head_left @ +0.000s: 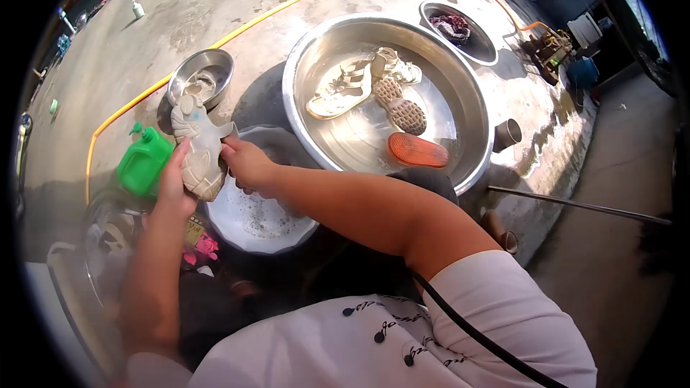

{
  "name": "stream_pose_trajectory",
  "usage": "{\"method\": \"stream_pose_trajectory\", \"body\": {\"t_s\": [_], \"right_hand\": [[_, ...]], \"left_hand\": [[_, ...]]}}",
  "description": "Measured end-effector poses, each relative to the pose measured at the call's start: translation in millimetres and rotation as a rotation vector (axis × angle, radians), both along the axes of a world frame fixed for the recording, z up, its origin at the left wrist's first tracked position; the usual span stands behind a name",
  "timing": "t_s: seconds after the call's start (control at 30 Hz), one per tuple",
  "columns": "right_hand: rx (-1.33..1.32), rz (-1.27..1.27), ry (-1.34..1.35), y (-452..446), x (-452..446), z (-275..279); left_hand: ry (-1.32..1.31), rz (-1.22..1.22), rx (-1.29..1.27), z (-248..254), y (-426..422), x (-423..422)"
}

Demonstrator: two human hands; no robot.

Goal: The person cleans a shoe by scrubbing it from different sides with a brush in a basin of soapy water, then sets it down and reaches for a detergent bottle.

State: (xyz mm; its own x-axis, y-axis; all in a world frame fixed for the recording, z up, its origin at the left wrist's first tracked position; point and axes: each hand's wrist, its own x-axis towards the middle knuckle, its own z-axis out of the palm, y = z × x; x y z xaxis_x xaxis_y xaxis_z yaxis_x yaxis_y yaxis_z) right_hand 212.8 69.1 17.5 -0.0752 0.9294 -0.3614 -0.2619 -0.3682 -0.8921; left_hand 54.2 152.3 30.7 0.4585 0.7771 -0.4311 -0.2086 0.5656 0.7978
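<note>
A whitish sandal [200,145] with wide straps is held up over the left edge of a white basin [264,238] of sudsy water. My left hand [175,179] grips it along its left side, near the lower end. Closed at the sandal's right side, my right hand [248,163] has its thumb by a strap that sticks out; its curled fingers are partly hidden. In the large metal basin [298,126] lie a pale sandal [338,95], another shoe with its brown patterned sole [399,106] showing, and an orange scrubbing brush [417,150].
A green pump bottle [145,162] stands left of my left hand. Behind the sandal is a small metal bowl [221,65]. A yellow hose [287,1] curves across the concrete. Farther right are a basin with dark cloth [451,27], a metal cup [508,134] and a thin pole [575,204].
</note>
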Motion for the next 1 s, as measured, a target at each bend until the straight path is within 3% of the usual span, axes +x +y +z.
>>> {"method": "stream_pose_trajectory", "body": {"t_s": [0.1, 0.17, 0.2, 0.27, 0.4, 0.47, 0.6, 0.67, 0.7, 0.73, 0.8, 0.9, 1.0], "right_hand": [[-0.008, -0.041, -0.073, -18.5, -7.0, 20.2], [-0.133, 0.112, 0.276, -45.7, -12.7, 43.4], [-0.148, 0.168, 0.307, -50.8, -13.3, 50.1], [-0.077, 0.147, 0.296, -39.4, -12.8, 45.1], [0.03, 0.02, -0.066, 2.3, 7.7, 24.9], [-0.037, -0.036, 0.023, -18.8, -5.5, 43.4], [-0.055, 0.168, 0.153, -43.0, -14.4, 54.3], [-0.026, 0.114, 0.076, -20.8, -11.7, 42.0], [0.123, 0.056, -0.093, -7.1, -3.0, 29.4], [0.066, 0.05, -0.178, -3.3, 5.3, 31.4], [0.001, -0.02, -0.046, -21.0, -10.0, 37.0], [-0.059, 0.135, 0.087, -56.5, -19.4, 67.3], [0.012, 0.147, 0.064, -34.0, -17.3, 44.1]], "left_hand": [[-0.01, 0.011, -0.014, 1.0, 1.3, 3.8], [-0.033, 0.07, -0.012, 4.1, 18.2, -17.0], [-0.028, 0.075, -0.013, 9.6, 22.9, -23.3], [-0.083, 0.038, 0.026, 17.6, 29.7, -32.1], [-0.03, 0.074, 0.025, 13.4, -12.3, 10.7], [-0.078, 0.001, -0.043, 3.7, 5.0, -8.9], [-0.1, -0.01, -0.033, 22.6, 18.5, -30.5], [-0.073, 0.066, -0.039, 23.5, 3.0, -19.3], [-0.111, -0.015, -0.037, 11.0, 0.2, -16.3], [-0.1, 0.014, -0.043, 8.2, -9.0, -1.2], [-0.09, -0.045, -0.091, 5.9, -3.9, -5.5], [-0.099, 0.024, -0.044, 18.2, 19.9, -37.6], [-0.118, 0.035, -0.005, 13.3, 21.8, -39.2]]}}
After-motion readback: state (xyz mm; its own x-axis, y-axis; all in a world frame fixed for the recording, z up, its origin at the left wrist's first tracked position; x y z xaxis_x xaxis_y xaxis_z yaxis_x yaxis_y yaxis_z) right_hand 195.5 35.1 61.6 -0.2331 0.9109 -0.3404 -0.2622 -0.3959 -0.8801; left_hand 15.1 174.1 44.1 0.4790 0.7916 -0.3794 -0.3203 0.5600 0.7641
